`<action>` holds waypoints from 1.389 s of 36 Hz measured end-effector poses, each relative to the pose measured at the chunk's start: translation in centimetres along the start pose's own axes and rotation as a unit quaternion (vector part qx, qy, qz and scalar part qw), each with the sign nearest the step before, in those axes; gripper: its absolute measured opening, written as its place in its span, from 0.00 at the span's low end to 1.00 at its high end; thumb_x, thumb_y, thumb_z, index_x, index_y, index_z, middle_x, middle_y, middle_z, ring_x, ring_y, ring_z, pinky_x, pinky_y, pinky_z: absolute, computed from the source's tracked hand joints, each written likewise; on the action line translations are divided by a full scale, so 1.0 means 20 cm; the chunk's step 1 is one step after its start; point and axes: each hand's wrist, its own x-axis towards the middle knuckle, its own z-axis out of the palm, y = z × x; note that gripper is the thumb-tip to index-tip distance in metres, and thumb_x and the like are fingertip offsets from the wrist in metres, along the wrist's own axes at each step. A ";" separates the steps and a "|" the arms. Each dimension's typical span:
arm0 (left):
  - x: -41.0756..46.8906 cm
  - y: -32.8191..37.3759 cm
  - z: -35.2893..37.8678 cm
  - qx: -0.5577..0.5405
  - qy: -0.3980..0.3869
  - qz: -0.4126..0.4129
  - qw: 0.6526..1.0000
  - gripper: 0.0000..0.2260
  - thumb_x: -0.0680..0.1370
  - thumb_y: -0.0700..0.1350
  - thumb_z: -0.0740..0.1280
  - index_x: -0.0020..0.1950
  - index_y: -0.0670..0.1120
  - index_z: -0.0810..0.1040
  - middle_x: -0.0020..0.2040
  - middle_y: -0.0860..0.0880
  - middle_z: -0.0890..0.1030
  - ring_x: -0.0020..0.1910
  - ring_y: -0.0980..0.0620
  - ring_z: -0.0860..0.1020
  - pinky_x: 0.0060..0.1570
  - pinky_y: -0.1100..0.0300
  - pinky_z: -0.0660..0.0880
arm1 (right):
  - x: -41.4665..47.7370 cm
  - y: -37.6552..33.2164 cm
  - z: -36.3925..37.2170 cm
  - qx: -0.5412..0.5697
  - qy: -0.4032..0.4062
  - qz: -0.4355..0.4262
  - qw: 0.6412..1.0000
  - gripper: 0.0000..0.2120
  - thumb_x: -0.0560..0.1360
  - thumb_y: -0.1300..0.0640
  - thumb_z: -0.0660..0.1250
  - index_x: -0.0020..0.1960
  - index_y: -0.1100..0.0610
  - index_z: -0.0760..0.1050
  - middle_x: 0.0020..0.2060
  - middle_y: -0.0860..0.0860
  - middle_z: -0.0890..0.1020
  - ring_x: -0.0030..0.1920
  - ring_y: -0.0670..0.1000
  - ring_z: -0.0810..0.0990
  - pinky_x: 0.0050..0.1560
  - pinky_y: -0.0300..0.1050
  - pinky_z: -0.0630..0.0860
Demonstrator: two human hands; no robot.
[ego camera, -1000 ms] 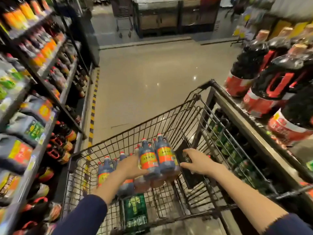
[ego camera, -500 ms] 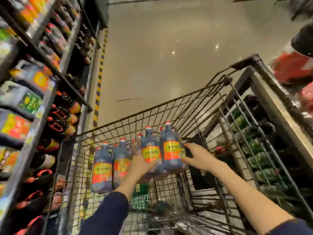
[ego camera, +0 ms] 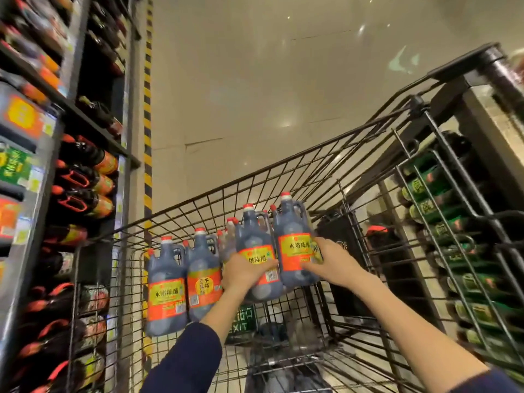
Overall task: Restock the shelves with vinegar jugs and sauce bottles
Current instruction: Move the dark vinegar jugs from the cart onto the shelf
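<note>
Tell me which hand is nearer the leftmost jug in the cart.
Left. The left hand grips the third jug, two along from the leftmost jug; the right hand holds the rightmost jug, farther right.

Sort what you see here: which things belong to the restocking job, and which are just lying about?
Job: jugs, left hand, right hand, cart, shelves.
Lying about: green bottles, exit sign, floor tape.

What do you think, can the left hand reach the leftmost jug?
Probably yes: the leftmost jug is near the left hand, its top uncovered, though that hand must first release the jug it grips.
</note>
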 end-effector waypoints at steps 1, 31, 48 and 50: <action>0.00 0.00 -0.01 -0.001 -0.004 -0.002 1.000 0.33 0.59 0.67 0.75 0.54 0.47 0.78 0.51 0.48 0.83 0.47 0.48 0.81 0.48 0.54 0.79 | 0.01 0.00 0.01 0.008 0.005 0.003 1.000 0.17 0.70 0.53 0.72 0.56 0.53 0.72 0.45 0.47 0.79 0.45 0.46 0.78 0.46 0.41 0.75; -0.11 -0.24 -0.32 -0.147 -0.046 0.017 0.988 0.29 0.57 0.56 0.80 0.52 0.51 0.73 0.48 0.52 0.82 0.46 0.53 0.81 0.49 0.53 0.80 | 0.18 -0.17 0.30 -0.060 0.139 0.214 0.965 0.48 0.62 0.40 0.76 0.68 0.64 0.58 0.61 0.60 0.73 0.59 0.60 0.76 0.54 0.54 0.75; -0.45 -0.24 -0.39 -0.230 0.034 0.026 0.972 0.22 0.59 0.51 0.81 0.47 0.51 0.76 0.45 0.51 0.83 0.45 0.52 0.82 0.50 0.52 0.79 | -0.05 -0.15 0.16 0.091 0.112 0.150 0.978 0.57 0.43 0.24 0.72 0.61 0.60 0.70 0.54 0.57 0.80 0.53 0.58 0.80 0.52 0.52 0.78; -0.52 -0.25 -0.39 -0.251 0.053 0.025 0.966 0.21 0.58 0.51 0.82 0.44 0.51 0.77 0.43 0.51 0.83 0.44 0.51 0.82 0.51 0.51 0.80 | -0.12 -0.17 0.14 0.093 0.112 0.117 0.982 0.55 0.43 0.25 0.72 0.61 0.58 0.71 0.53 0.56 0.81 0.52 0.58 0.80 0.52 0.50 0.78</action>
